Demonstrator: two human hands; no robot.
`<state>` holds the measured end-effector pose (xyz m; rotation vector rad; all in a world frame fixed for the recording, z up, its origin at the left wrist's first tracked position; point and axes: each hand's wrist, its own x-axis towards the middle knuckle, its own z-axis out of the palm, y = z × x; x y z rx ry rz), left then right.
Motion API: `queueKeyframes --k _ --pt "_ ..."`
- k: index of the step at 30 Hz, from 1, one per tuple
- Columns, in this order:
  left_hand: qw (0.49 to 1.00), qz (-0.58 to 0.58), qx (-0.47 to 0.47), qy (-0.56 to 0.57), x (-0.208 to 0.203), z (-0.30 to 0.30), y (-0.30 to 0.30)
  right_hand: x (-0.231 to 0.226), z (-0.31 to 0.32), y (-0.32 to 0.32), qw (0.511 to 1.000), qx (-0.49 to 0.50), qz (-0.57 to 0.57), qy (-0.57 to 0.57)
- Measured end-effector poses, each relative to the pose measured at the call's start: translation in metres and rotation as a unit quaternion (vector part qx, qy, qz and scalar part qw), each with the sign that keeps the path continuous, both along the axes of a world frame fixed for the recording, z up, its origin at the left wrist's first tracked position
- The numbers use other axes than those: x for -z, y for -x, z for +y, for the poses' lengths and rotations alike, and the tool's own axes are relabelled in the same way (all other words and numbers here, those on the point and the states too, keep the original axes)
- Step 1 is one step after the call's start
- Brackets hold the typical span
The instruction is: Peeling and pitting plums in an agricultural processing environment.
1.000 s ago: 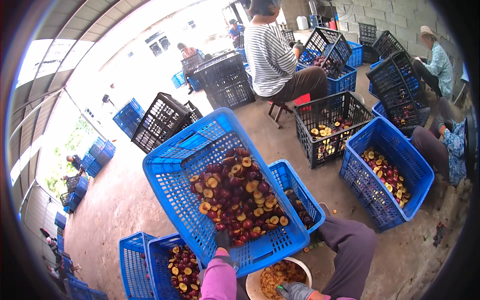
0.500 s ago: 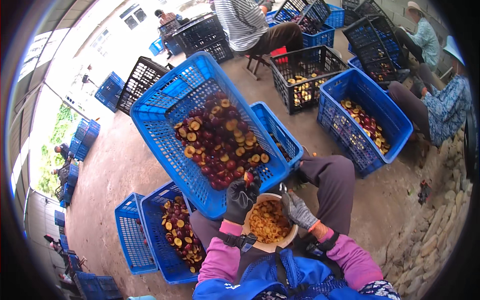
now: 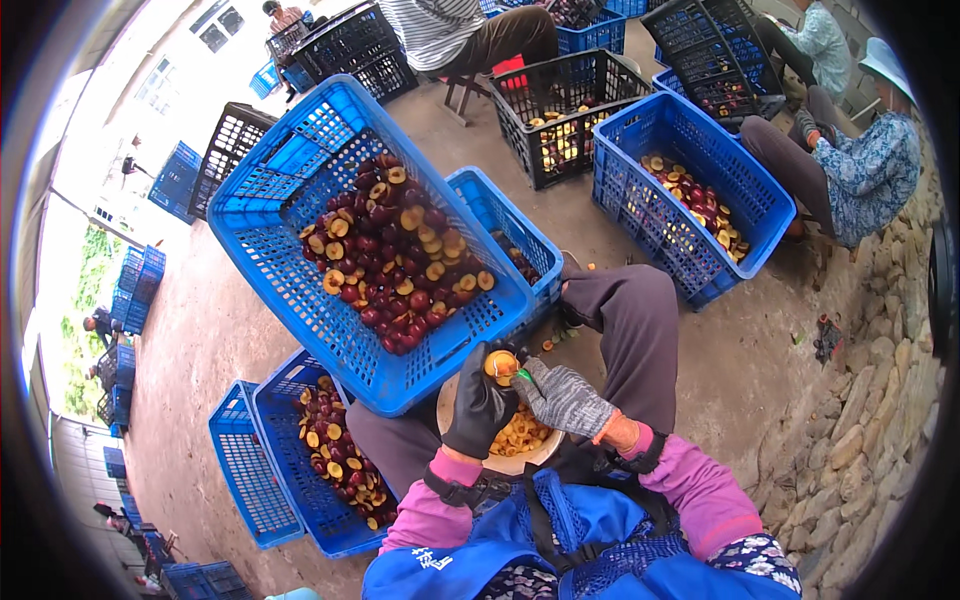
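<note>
My left hand (image 3: 478,408), in a black glove, grips a plum half (image 3: 501,367) with its orange cut face turned up. In a grey knit glove, my right hand (image 3: 566,400) is closed on a small tool with a green part (image 3: 523,374); its tip meets the plum half, and its exact kind is hidden by the fingers. Below both hands, between my knees, a pale bucket (image 3: 512,464) contains orange fruit pieces (image 3: 522,434). A big blue crate (image 3: 285,292) tilts toward me just beyond, with many halved dark red plums (image 3: 385,250) inside.
Left of my knee stand another blue crate (image 3: 325,535) of plums and a lighter one (image 3: 240,470). Farther right are a blue crate (image 3: 650,215) and a black crate (image 3: 515,125) with fruit. A seated person (image 3: 865,170) works at right, beside a stone edge (image 3: 870,410).
My left hand has brought the plum half from the tilted crate's near edge to above the bucket. My right hand has moved in from the bucket's right rim, tool against the fruit. The view has shifted.
</note>
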<state>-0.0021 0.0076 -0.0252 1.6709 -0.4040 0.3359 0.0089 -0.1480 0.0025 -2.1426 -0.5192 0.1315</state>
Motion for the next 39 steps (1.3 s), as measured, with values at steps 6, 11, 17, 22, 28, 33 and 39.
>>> queueKeyframes --k 6,11,17,22,28,33,39 --pt "0.994 0.037 -0.053 -0.088 0.0 -0.012 0.001 0.014 -0.004 0.008 0.999 0.013 0.014 -0.033" --pt "0.99 0.024 -0.073 -0.12 -0.006 -0.023 -0.004 0.017 -0.004 0.01 0.985 -0.025 0.162 0.061" --pt "0.974 0.169 -0.096 0.119 -0.02 -0.036 -0.016 0.037 0.007 0.017 0.991 -0.014 0.033 -0.125" --pt "0.95 0.238 -0.034 0.199 -0.021 -0.031 -0.027 0.056 0.011 0.02 0.992 -0.028 -0.044 -0.119" --pt "0.933 0.256 -0.054 0.246 -0.036 -0.034 -0.028 0.048 0.016 0.017 0.984 -0.029 -0.164 -0.061" --pt "0.949 0.21 -0.05 0.232 -0.037 -0.029 -0.026 0.028 0.013 0.008 0.978 -0.09 -0.139 -0.126" --pt "0.96 0.269 0.063 0.055 -0.051 -0.014 -0.027 0.028 0.009 0.011 0.95 -0.206 -0.113 -0.205"
